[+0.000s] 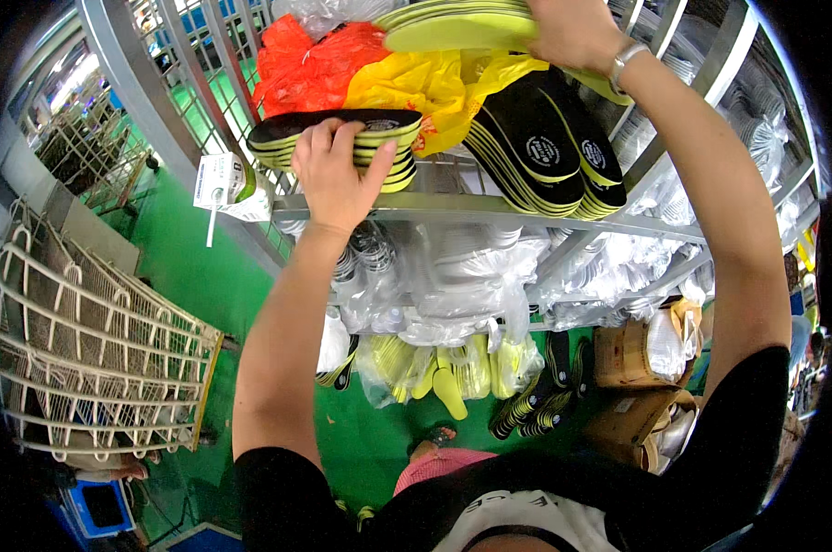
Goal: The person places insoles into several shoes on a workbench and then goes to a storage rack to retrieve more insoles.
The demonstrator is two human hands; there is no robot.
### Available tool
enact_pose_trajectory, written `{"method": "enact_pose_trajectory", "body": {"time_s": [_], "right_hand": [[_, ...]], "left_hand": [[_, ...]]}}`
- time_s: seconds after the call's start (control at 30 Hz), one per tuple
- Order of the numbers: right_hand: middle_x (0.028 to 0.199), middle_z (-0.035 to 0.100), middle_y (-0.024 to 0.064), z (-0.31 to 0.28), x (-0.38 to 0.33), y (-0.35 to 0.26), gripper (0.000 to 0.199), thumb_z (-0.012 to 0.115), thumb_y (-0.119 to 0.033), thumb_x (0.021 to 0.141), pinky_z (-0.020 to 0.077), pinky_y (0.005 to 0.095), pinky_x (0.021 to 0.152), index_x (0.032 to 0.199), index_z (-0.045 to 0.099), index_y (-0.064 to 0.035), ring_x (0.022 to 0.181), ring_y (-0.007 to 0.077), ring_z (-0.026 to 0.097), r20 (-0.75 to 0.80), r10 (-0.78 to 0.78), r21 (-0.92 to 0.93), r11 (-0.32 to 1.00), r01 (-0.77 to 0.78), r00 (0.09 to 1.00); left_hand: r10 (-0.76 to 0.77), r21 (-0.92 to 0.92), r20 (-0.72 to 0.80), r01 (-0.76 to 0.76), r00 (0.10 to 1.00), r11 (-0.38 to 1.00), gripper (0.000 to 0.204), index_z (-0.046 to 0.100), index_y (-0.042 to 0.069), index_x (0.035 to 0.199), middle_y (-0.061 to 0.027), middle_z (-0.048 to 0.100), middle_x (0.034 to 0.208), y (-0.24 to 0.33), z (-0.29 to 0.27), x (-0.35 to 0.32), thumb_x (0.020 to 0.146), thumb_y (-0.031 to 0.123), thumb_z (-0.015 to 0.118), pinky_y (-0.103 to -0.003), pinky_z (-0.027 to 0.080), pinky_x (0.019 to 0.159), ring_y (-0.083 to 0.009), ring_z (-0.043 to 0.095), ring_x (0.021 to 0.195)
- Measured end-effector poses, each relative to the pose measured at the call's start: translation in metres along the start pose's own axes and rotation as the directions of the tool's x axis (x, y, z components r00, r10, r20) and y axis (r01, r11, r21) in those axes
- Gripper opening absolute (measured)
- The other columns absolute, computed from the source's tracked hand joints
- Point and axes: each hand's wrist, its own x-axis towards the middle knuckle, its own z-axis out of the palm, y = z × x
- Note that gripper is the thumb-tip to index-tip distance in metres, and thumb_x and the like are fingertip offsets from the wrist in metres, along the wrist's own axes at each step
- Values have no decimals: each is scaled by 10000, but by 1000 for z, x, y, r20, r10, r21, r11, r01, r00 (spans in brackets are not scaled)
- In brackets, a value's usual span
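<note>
Nearest, low in view: green floor (204,276) with loose yellow insoles (448,386) and a few black-and-yellow ones lying by cardboard boxes (632,354) at right. A white wire rack (94,350) lies tilted at near left.

Above that, a metal shelf rack (490,210); its lower tiers hold clear plastic bags (453,285) stuffed with pale goods, contents unclear.

Left hand (335,175): palm down on a flat stack of black-topped insoles (342,138) at the shelf's left end. Fingers curl over the top of the stack, thumb at its near right side; a loose clasp on the stack.

Right of it, a second stack of black insoles (540,152) leans tilted on the shelf edge, touching a yellow plastic bag (416,87). A red plastic bag (310,64) sits just left of the yellow one.

Farthest, top: right hand (572,32), watch on the wrist, fingers closed down on a pile of yellow-green insoles (453,28) atop the bags. Fingertips are hidden; exact grip cannot be told.

A white paper tag (223,184) hangs from the rack post at left.
</note>
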Motion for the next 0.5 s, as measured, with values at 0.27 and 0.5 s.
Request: {"method": "enact_pose_trajectory", "body": {"time_s": [0.27,0.5], "right_hand": [[1044,539,140,75,7,43,536,632,-303,684,441,409,803,1112,431,-49,1000,285,515,-128,66,-190,978,-90,990],[1081,520,178,106,26,57,510,536,-286,791,405,355,829,1186,399,6,1009,275,501,71,-122,-458,878,141,990]], "left_hand": [[-264,530,-249,359,932,768,732,454,75,1188,-247,277,1265,-63,-61,-57,633,499,671,-499,206,888,-376,294,1151],[-216,413,-54,219,975,884,520,526,2,1088,-261,312,1248,-82,-62,-80,747,381,624,-400,315,941,-346,342,1143]]}}
